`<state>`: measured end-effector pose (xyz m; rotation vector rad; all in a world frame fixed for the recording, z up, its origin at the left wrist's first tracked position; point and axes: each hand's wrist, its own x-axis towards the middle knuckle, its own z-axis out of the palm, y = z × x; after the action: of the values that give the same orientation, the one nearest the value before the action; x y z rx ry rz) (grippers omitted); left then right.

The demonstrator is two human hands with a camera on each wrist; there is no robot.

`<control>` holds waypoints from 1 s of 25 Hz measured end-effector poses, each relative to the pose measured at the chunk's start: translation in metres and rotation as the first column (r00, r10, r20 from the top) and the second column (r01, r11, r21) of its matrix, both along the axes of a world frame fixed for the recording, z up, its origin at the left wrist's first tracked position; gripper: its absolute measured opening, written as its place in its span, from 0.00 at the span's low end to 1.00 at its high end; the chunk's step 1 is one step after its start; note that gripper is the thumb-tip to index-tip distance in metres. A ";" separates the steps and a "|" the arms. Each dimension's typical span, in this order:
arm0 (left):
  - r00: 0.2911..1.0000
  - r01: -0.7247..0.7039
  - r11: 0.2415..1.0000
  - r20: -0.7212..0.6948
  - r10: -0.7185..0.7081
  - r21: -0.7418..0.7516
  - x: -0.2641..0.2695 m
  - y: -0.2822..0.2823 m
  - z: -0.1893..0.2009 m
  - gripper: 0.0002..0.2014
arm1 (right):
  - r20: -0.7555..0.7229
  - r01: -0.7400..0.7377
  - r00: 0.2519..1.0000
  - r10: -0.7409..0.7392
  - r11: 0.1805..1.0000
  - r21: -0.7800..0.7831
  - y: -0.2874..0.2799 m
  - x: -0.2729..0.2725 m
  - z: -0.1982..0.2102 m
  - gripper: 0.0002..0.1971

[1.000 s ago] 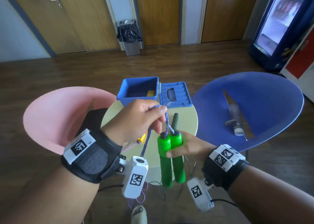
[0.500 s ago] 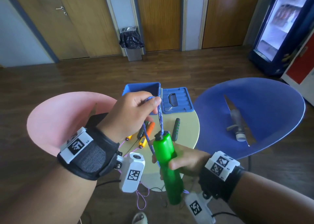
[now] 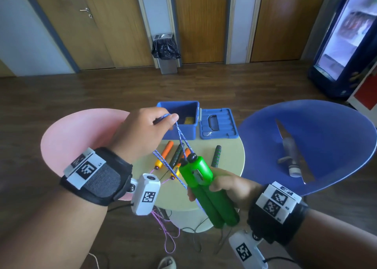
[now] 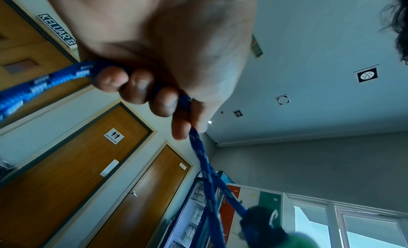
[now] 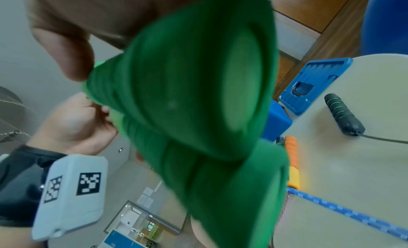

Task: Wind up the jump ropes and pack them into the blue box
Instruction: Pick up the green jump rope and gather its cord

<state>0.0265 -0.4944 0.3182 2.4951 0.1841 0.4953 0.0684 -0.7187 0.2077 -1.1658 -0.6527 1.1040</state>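
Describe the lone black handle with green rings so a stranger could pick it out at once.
Start at the round pale table and find the blue lid lying flat beside the blue box. Just in front of that lid lies the black handle, alone, apart from the orange handles further left.

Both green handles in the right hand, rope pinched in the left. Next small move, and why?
Probably lay the first turn of the blue rope round the green handles. The right hand grips both handles side by side, the left hand pinches the rope just above them, and no turn lies on the handles yet.
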 end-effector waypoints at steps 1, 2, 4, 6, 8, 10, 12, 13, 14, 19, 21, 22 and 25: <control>1.000 -0.003 1.000 0.001 0.003 0.001 0.000 0.001 -0.001 0.19 | -0.020 -0.065 0.998 0.064 0.998 -0.004 0.000 0.000 0.001 0.29; 1.000 -0.005 1.000 0.005 0.005 -0.002 0.000 0.002 -0.001 0.18 | -0.042 -0.128 0.991 0.128 0.992 -0.014 0.001 0.000 0.002 0.27; 1.000 0.010 1.000 0.008 -0.010 -0.029 0.000 0.005 -0.002 0.15 | -0.054 -0.198 0.979 0.195 0.979 -0.053 0.003 -0.001 0.002 0.22; 0.999 0.032 0.997 0.001 -0.032 -0.071 -0.001 0.011 -0.003 0.13 | -0.040 -0.222 0.975 0.220 0.971 -0.087 0.003 0.002 0.002 0.19; 0.999 0.042 0.993 -0.008 -0.043 -0.109 -0.005 0.019 -0.007 0.15 | -0.045 -0.236 0.972 0.233 0.964 -0.124 -0.002 0.010 0.005 0.16; 0.999 0.039 0.991 -0.015 -0.041 -0.127 -0.012 0.025 -0.012 0.16 | -0.063 -0.249 0.968 0.242 0.957 -0.146 -0.007 0.018 0.007 0.15; 0.998 0.071 0.986 0.008 -0.070 -0.154 -0.019 0.023 -0.010 0.15 | -0.042 -0.254 0.967 0.251 0.953 -0.165 -0.007 0.023 0.004 0.15; 0.995 0.099 0.979 0.026 -0.096 -0.176 -0.023 0.018 -0.006 0.15 | 0.001 -0.251 0.967 0.255 0.951 -0.179 -0.005 0.023 0.001 0.19; 0.992 0.128 0.972 0.044 -0.122 -0.195 -0.025 0.012 0.001 0.16 | 0.054 -0.242 0.965 0.257 0.950 -0.199 -0.002 0.023 -0.002 0.26; 0.981 0.192 0.973 0.064 -0.185 -0.128 -0.023 -0.020 0.039 0.18 | 0.301 -0.160 0.928 0.221 0.963 -0.216 0.013 0.021 0.001 0.31; 0.982 0.186 0.979 0.053 -0.182 -0.084 -0.019 -0.030 0.049 0.17 | 0.506 -0.052 0.845 0.173 0.969 -0.243 0.019 0.016 0.005 0.43; 0.983 0.179 0.982 0.045 -0.176 -0.063 -0.017 -0.034 0.053 0.17 | 0.583 0.028 0.805 0.113 0.973 -0.228 0.022 0.012 0.008 0.48; 0.992 0.128 0.991 0.022 -0.127 -0.046 -0.011 -0.041 0.060 0.17 | 0.620 0.182 0.778 -0.098 0.981 -0.073 0.037 -0.001 0.013 0.59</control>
<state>0.0158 -0.5356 0.3779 2.4365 0.0274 0.4563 0.0679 -0.6821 0.2211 -1.6864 -0.9849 0.6254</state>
